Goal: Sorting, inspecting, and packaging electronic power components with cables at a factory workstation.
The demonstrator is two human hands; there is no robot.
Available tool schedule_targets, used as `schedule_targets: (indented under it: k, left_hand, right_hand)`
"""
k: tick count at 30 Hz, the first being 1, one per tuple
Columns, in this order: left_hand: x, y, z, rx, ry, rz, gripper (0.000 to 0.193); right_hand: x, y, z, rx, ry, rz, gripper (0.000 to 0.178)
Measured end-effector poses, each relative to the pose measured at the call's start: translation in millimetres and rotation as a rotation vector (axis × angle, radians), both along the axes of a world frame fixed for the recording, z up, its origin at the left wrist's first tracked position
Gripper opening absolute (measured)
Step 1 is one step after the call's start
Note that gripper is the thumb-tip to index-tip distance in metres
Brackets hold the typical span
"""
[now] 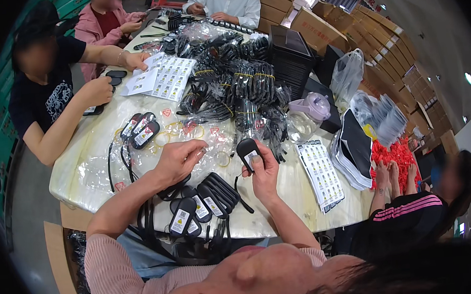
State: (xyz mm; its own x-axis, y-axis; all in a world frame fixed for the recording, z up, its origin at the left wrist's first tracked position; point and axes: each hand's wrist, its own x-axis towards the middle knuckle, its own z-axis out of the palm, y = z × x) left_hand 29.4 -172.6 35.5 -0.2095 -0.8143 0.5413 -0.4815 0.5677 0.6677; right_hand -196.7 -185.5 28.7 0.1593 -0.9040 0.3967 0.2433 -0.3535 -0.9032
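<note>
In my right hand is a black oval plastic device, upright, with a white label partly under my thumb. My left hand hovers left of it over clear plastic, fingers curled and tips pinched; whatever they hold is too small to make out. Below, near the table edge, lie several black devices with white labels and a row of similar black devices with straps. Beyond my left hand sits a small group of labelled black devices, with black cords trailing from it.
Bagged black devices fill the table's middle. A label sheet lies at right, near a lilac-lidded jug and black trays. Rubber bands are scattered. Co-workers sit around; one at left holds label sheets. Red pieces lie at right.
</note>
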Motion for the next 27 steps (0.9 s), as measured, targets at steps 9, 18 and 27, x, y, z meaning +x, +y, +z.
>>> schedule_targets:
  k: [9,18,27]
  left_hand:
    - [1,-2,7,-0.276,-0.109,0.024,0.017]
    - [1,-2,5,0.021,-0.062,0.033,0.013]
    - [9,-6,2,0.125,-0.104,-0.026,0.009]
  right_hand:
    - [3,0,4,-0.046,0.063,0.001,0.033]
    - [1,0,5,-0.064,0.055,-0.019,0.033]
    - [5,5,12,-0.179,0.056,-0.073,0.028]
